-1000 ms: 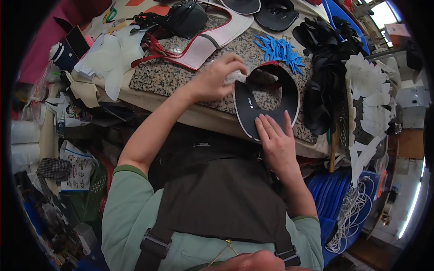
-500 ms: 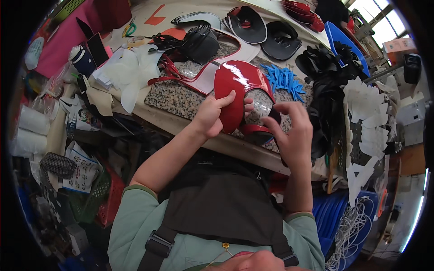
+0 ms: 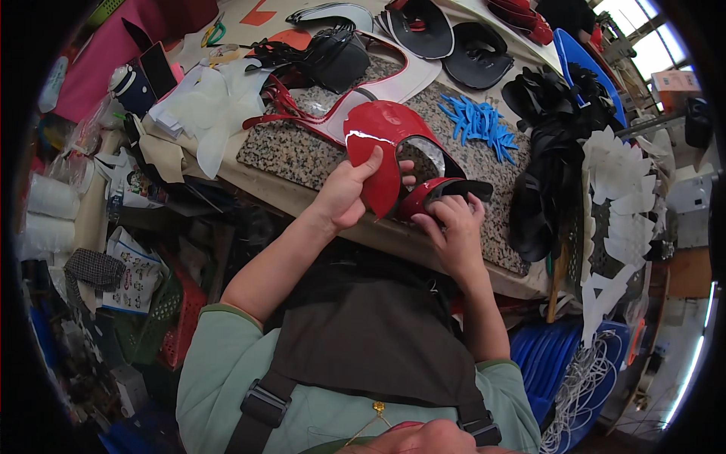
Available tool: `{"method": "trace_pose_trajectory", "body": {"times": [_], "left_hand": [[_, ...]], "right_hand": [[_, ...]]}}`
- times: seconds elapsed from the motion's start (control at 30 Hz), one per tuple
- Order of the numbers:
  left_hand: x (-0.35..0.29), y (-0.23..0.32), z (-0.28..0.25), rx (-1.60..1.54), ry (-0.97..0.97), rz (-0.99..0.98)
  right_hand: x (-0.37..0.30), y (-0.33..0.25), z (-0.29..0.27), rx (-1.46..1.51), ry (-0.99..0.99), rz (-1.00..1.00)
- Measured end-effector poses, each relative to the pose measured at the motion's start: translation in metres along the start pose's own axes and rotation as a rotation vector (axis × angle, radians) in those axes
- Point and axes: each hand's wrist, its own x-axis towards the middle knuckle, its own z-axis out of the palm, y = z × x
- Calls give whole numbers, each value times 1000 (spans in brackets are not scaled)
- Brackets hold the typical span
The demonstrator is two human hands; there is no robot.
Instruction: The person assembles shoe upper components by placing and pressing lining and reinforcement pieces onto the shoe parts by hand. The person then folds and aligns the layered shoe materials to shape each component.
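Observation:
A glossy red shoe upper (image 3: 389,119) with a curved opening is held over the near edge of a speckled stone slab (image 3: 283,160). My left hand (image 3: 344,189) grips its left side, thumb on top and fingers underneath. At its lower right end, my right hand (image 3: 454,227) is closed on the red edge, beside a black lining piece (image 3: 470,189) that stands out from it. Just behind lies a white upper lining (image 3: 414,82) with red edging and red straps. To the right on the slab sits a pile of small blue strips (image 3: 480,129).
Stacked black shoe parts (image 3: 476,57) lie at the back, with black pieces (image 3: 541,151) heaped along the right. White cut pieces (image 3: 215,113) and a phone (image 3: 157,72) are at left. Green-handled scissors (image 3: 214,32) lie far left. A blue bin (image 3: 575,57) stands back right.
My right hand has moved down and left, from open fingers beside the upper to a closed grip on its lower end. The upper has shifted slightly left and tilted.

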Motion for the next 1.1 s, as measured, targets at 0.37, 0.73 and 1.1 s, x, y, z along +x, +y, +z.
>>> {"method": "trace_pose_trajectory", "body": {"times": [0.37, 0.73, 1.1], "left_hand": [[-10, -14, 4, 315, -56, 227], [-15, 7, 21, 904, -98, 503], [-40, 85, 55, 1414, -514, 391]], "right_hand": [[29, 31, -31, 364, -272, 112], [27, 20, -58, 208, -126, 102], [166, 39, -132, 724, -744, -64]]}}
